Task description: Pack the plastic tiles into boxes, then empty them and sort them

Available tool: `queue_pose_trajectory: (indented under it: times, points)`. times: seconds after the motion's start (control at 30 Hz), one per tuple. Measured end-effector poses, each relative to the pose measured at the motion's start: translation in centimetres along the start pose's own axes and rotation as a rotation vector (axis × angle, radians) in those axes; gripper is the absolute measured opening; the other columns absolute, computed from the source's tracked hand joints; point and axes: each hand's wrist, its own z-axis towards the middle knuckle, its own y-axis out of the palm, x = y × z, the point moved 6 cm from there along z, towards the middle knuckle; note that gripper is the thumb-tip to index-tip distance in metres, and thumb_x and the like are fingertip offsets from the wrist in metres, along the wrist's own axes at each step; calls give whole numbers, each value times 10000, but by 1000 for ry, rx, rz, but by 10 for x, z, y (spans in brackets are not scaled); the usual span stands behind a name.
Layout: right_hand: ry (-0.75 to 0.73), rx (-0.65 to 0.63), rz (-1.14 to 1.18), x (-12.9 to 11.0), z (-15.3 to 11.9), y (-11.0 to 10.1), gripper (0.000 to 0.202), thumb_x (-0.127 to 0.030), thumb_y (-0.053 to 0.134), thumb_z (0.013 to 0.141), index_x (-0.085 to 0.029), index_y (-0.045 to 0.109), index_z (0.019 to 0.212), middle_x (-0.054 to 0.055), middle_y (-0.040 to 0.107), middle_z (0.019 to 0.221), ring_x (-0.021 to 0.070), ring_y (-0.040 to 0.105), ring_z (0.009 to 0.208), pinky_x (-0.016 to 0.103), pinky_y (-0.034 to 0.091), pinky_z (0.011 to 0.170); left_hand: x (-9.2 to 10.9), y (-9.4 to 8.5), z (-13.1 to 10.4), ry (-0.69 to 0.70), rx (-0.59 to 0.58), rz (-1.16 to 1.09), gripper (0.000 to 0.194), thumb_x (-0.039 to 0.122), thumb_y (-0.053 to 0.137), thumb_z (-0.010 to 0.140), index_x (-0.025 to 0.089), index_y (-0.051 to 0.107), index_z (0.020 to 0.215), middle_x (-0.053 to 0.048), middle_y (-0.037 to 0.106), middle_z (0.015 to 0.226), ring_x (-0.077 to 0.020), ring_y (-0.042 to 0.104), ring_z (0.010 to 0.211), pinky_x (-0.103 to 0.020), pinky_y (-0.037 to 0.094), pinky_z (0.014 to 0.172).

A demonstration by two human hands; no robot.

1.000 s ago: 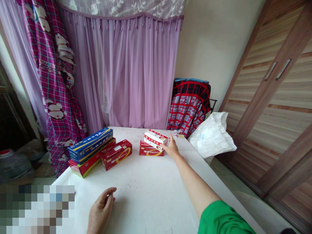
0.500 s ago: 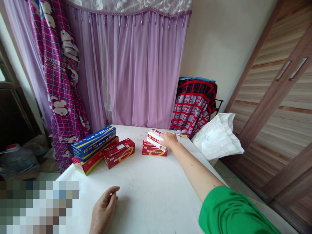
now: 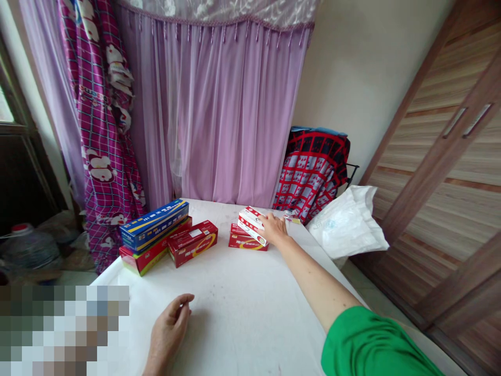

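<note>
My right hand [image 3: 273,227] grips the near right side of a white-and-red carton [image 3: 250,223], its fingers over the top. The carton lies tilted across a red box [image 3: 246,241] on the white-covered table [image 3: 235,324]. My left hand [image 3: 172,319] rests low over the near part of the table, fingers loosely bent and apart, holding nothing. Farther off on the left, a blue box [image 3: 154,225] lies on top of a red-and-green box [image 3: 146,259]. Beside that pair sits another red box [image 3: 193,244] with a yellow ring printed on it.
A white plastic bag [image 3: 348,222] stands off the table's right edge. Behind are a purple curtain [image 3: 235,115] and a red checked cloth [image 3: 309,167]. Wooden cupboard doors [image 3: 442,172] rise on the right; a large clear bottle [image 3: 33,248] is on the left.
The view has shifted slightly. My right hand stays on the white-and-red carton, and my left hand has hardly moved.
</note>
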Motion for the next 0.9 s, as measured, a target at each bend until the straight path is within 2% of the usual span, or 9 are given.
queue_pose_trajectory:
  times: [0.17,0.3,0.43,0.53,0.63,0.77,0.9]
  points:
    - [-114,153,-60,-7,-42,-10,408,-347,575,872,-258,555,1270,124,548,1249,271,550,1057,413,327,894,8,-1,-1,37,4,51,378,504,473,723,249,699,886,-17,754,786,-181,688,637,-274,549,631]
    - [-306,204,-66,-15,-110,-3,432,-314,636,845,-262,563,1268,138,520,1315,289,497,1114,409,336,883,13,-1,-3,51,6,60,368,484,462,733,245,687,898,-13,744,750,-186,691,656,-276,540,625]
    - [-428,133,79,-12,-186,16,434,-282,662,824,-256,575,1248,124,542,1290,269,504,1127,406,353,918,17,0,-7,66,-4,97,377,463,445,761,228,682,936,-14,723,712,-182,678,641,-280,530,622]
    - [-432,16,245,1,-220,26,433,-254,642,818,-234,567,1244,106,551,1284,235,518,1154,380,367,951,27,0,-13,111,0,133,366,440,442,787,224,672,972,-13,716,730,-166,656,619,-281,529,626]
    - [-386,-82,352,11,-227,27,426,-287,636,810,-233,569,1227,94,555,1295,224,520,1177,384,366,984,44,3,-21,204,-5,167,331,416,461,796,236,667,983,-24,726,844,-163,660,678,-279,534,629]
    - [-295,-126,362,14,-213,20,466,-369,630,818,-229,557,1257,110,559,1315,233,528,1184,403,371,985,72,17,-34,356,-63,205,310,411,510,811,258,656,1038,-42,723,1025,-193,676,881,-283,551,653]
    - [-355,-207,318,7,-206,11,457,-397,629,832,-224,575,1251,106,599,1290,231,560,1155,402,370,984,91,37,-46,469,-134,230,323,428,543,837,267,635,1101,-46,711,1114,-205,674,976,-322,572,770]
